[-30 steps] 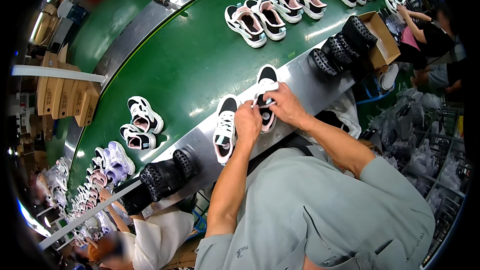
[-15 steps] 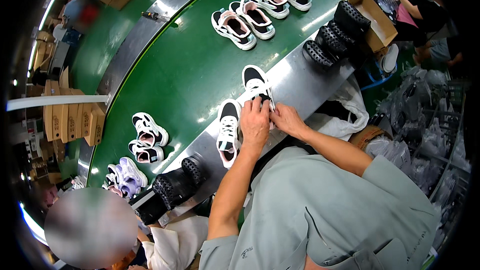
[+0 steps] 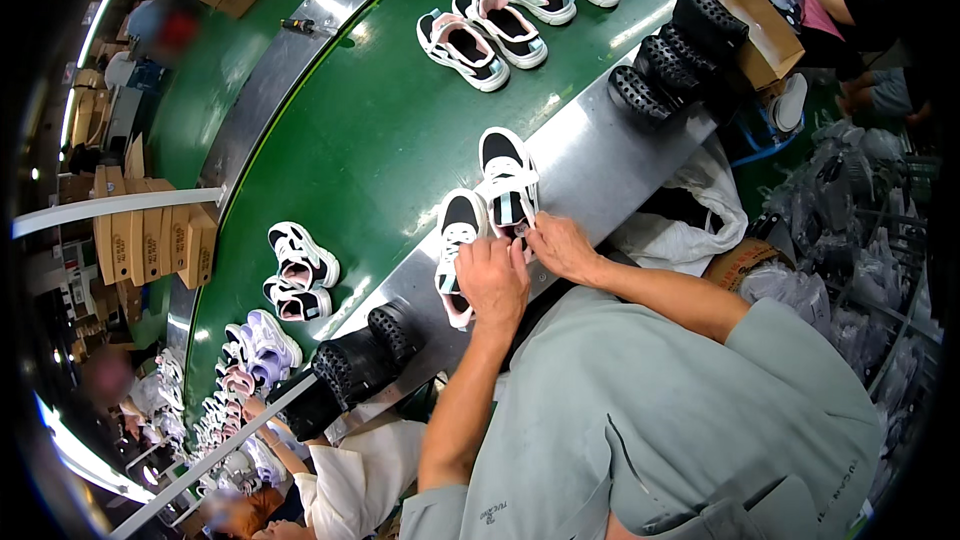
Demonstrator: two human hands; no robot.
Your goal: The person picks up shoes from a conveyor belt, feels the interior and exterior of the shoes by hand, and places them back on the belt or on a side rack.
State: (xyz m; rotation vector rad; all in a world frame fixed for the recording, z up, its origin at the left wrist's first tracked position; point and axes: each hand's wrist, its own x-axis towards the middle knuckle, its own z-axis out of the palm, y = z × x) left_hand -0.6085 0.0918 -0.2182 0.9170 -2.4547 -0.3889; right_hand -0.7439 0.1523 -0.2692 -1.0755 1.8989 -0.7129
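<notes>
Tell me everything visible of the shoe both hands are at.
The shoe has a black toe, white overlays and laces, a white sole, a pale blue tab and pink lining. Its black part looks like fabric. It sits on the metal ledge, toe toward the green surface. The left hand and right hand are at its opening, hiding part of the heel.
</notes>
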